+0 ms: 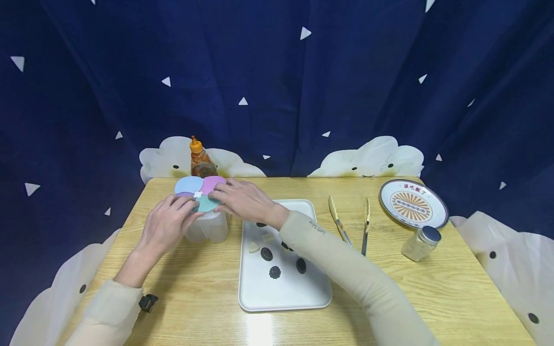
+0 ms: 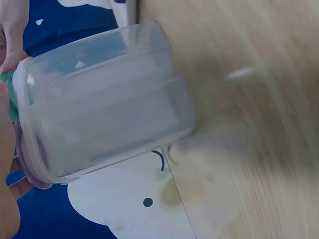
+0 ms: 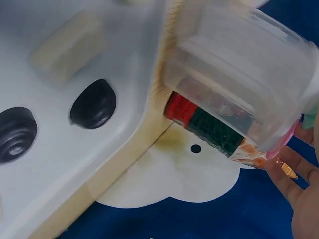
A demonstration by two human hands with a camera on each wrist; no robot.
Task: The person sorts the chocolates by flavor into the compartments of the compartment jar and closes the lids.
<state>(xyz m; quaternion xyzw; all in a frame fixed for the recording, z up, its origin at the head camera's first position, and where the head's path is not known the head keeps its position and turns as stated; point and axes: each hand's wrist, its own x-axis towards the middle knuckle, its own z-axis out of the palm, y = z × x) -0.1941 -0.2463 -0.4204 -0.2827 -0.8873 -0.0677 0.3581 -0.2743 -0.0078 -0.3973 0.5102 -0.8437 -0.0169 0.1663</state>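
A clear plastic container (image 1: 210, 228) stands on the wooden table (image 1: 433, 288), topped by a lid (image 1: 200, 192) of blue, purple and teal petals. My left hand (image 1: 168, 224) rests on the lid's near left edge, fingers curled over the rim. My right hand (image 1: 243, 200) lies on the lid's right side with fingers spread across it. The left wrist view shows the empty container (image 2: 104, 104) from the side. In the right wrist view the container (image 3: 239, 64) is also close, beside the tray.
A white tray (image 1: 277, 293) holds dark and pale small sweets (image 1: 274, 272). Tongs (image 1: 350, 223), a small jar with a metal cap (image 1: 421, 243) and a patterned plate (image 1: 412, 203) lie to the right. A sauce bottle (image 1: 200, 158) stands behind the container.
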